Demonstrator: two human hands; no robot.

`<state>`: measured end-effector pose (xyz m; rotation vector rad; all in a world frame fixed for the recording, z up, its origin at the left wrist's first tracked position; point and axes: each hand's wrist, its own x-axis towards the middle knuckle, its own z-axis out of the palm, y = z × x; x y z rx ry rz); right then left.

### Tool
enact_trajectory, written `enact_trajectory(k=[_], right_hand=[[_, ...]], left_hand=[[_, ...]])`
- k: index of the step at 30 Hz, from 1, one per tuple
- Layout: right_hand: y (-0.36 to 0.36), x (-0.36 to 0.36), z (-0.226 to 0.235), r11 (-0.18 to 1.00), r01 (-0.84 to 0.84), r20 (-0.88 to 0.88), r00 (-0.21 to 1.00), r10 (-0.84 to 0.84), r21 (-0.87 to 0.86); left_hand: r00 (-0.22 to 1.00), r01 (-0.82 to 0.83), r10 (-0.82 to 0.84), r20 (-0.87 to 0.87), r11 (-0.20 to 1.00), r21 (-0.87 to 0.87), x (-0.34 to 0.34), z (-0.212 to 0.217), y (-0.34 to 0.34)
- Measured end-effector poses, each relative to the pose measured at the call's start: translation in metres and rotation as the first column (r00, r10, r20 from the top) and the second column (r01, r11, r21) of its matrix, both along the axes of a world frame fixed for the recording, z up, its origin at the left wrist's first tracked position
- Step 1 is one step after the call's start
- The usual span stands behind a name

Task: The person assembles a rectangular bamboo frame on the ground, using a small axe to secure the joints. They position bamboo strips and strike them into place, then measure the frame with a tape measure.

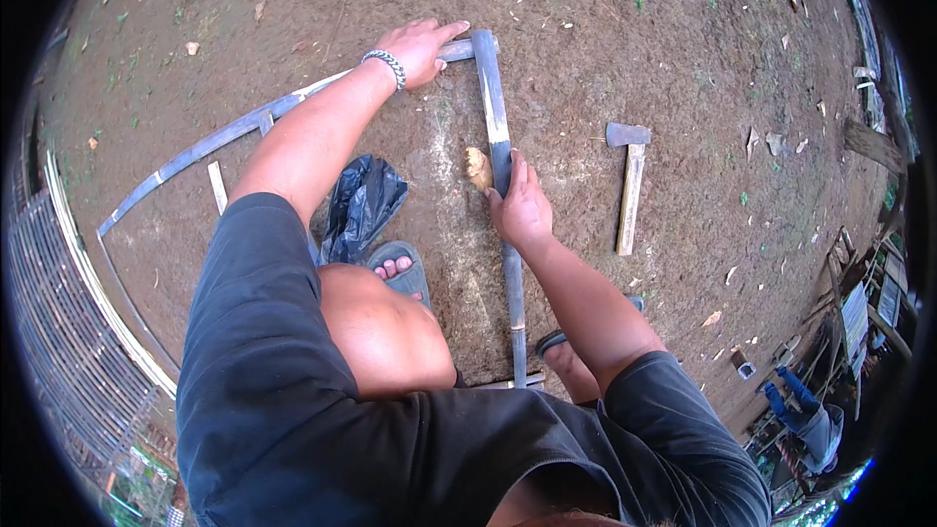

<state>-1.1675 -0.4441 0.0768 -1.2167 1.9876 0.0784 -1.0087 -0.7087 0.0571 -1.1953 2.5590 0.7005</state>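
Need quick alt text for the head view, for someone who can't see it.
A crouching person presses the left hand on the corner where two bamboo strips meet, while the right hand grips one strip on bare dirt. An axe lies to the right.

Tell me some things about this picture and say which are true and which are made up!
1. The left hand presses on the corner where two bamboo strips meet. True.
2. The right hand holds the axe. False: the axe lies alone on the dirt, to the right of that hand, which rests on the upright strip.
3. A black bag lies by the sandal. True.
4. The person works on a table. False: they crouch over bare dirt.
5. The left wrist wears a bracelet. True.
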Motion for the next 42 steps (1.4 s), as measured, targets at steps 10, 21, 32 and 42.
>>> enact_trajectory(k=[10, 21, 32, 42], right_hand=[[0.003, -0.004, -0.001, 1.000, -0.018, -0.034, 0.999, 0.019, 0.024], [0.000, -0.003, 0.006, 0.997, -0.032, -0.034, 0.999, 0.035, 0.068], [0.006, -0.003, 0.004, 0.999, -0.029, -0.027, 0.999, 0.030, 0.044], [0.007, -0.002, 0.004, 0.999, -0.009, -0.031, 0.999, 0.010, 0.050]], left_hand=[[1.000, 0.024, -0.024, -0.006, 0.999, -0.035, -0.007, -0.002, 0.002], [0.996, 0.007, -0.013, -0.086, 0.998, -0.062, -0.024, -0.007, 0.002], [0.996, 0.014, -0.014, -0.087, 1.000, -0.001, -0.036, -0.009, -0.007], [0.996, -0.008, 0.009, -0.094, 1.000, 0.009, -0.036, -0.010, -0.007]])
